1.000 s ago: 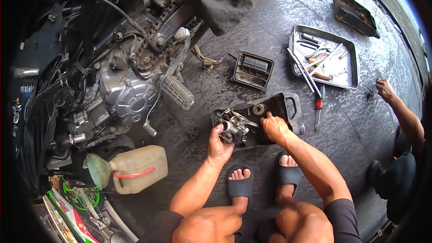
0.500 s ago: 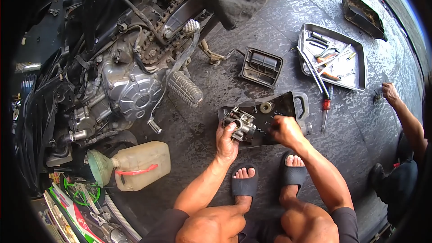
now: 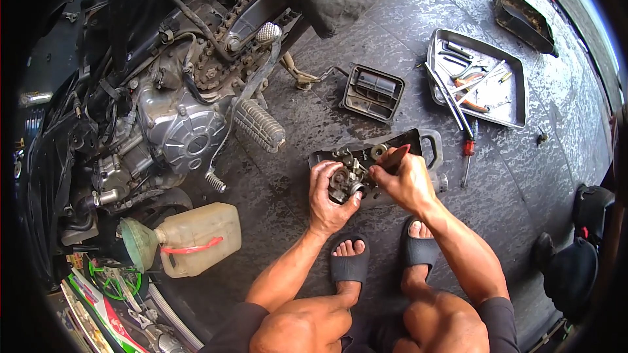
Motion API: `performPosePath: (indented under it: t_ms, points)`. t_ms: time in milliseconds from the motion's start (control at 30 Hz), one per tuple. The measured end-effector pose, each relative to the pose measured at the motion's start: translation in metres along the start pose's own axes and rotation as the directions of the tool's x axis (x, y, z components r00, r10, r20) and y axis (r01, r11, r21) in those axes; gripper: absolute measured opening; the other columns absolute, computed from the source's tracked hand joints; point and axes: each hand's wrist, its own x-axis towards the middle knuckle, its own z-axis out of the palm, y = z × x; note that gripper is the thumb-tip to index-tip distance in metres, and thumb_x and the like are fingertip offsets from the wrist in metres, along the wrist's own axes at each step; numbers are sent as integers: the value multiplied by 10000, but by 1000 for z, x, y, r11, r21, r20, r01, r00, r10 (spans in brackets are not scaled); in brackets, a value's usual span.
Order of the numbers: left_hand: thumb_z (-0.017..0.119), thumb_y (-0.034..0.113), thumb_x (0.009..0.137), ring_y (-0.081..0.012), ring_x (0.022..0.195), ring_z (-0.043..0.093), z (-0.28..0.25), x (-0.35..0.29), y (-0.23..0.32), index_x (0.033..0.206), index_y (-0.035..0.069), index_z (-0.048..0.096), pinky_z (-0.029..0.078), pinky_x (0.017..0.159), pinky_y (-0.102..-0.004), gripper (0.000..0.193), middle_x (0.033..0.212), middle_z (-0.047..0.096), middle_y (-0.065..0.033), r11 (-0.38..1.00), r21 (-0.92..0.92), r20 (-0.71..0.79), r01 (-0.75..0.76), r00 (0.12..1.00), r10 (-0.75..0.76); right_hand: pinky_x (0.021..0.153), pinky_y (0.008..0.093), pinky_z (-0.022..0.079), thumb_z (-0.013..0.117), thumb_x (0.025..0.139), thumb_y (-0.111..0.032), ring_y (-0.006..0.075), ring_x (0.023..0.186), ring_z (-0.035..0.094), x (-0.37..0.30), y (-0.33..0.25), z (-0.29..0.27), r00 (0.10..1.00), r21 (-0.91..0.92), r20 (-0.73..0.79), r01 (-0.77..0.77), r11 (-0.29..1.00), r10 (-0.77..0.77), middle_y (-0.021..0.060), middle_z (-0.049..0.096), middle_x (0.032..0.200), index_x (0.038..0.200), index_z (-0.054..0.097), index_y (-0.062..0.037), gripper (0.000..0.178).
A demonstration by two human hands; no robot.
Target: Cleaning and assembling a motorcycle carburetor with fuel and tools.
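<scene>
My left hand [image 3: 329, 206] is closed around a metal carburetor [image 3: 348, 180], fingers along its far left side and thumb at its near edge. It is held over a tray cut from a jerrycan [image 3: 392, 202], with dark insides. My right hand [image 3: 409, 183] is closed on a slim tool with a dark red handle [image 3: 396, 158]. The fingertips are at the carburetor's right side; they hide the tool's tip, so I cannot tell whether it touches. A pale ring-shaped part [image 3: 379, 151] lies in the tray beside my right hand.
A motorcycle engine [image 3: 186, 132] fills the left. A jerrycan [image 3: 204, 238] with a green funnel [image 3: 137, 244] lies below it. Beyond the tray sits an open black box [image 3: 373, 93]. At right are a metal tool tray [image 3: 516, 101], a red-handled screwdriver [image 3: 468, 153] and another person's leg [image 3: 569, 271].
The carburetor has been turned in my left hand. My right hand has moved from the tray to the carburetor, with the red-handled tool now visible. The other person's hand has left the floor at right.
</scene>
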Motion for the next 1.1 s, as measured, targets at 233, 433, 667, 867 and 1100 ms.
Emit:
performPosePath:
  t_ms: [233,433,667,867,1100]
  points:
    - [821,115,629,-356,1168,542,0,0,9,1246,41,562,469,1010,-450,673,1257,503,-183,983,134,58,-124,991,118,690,414,561,750,822,-160,378,753,717,-2,4,6,995,-91,29,100,991,-98,217,710,807,884,697,21,199]
    - [822,149,655,-363,1182,531,3,-4,4,1257,48,560,469,1003,-455,664,1253,498,-189,970,182,47,-161,987,155,691,452,558,718,819,-147,403,782,710,8,18,4,992,-90,118,58,994,-47,231,680,724,924,676,26,207]
    - [760,265,821,-151,1022,586,-1,-1,-15,1279,10,531,484,945,-321,573,1139,601,-65,843,-428,46,326,940,-339,714,498,558,623,835,-98,442,791,683,2,76,30,989,-571,147,77,817,9,251,676,773,900,644,-14,108]
    - [730,282,882,-148,1008,608,3,-2,-11,1273,19,535,497,930,-320,511,1119,634,-59,512,-738,170,441,854,-491,756,436,572,744,826,-161,355,829,730,-1,59,4,996,-138,84,-23,990,35,232,721,821,986,692,26,251]
    - [686,267,918,-161,1038,624,9,2,2,1263,38,536,512,940,-337,440,1143,634,-66,277,-808,315,519,779,-542,648,259,533,748,892,-105,106,732,680,-16,21,7,998,381,55,-47,923,28,108,728,793,1028,684,48,215]
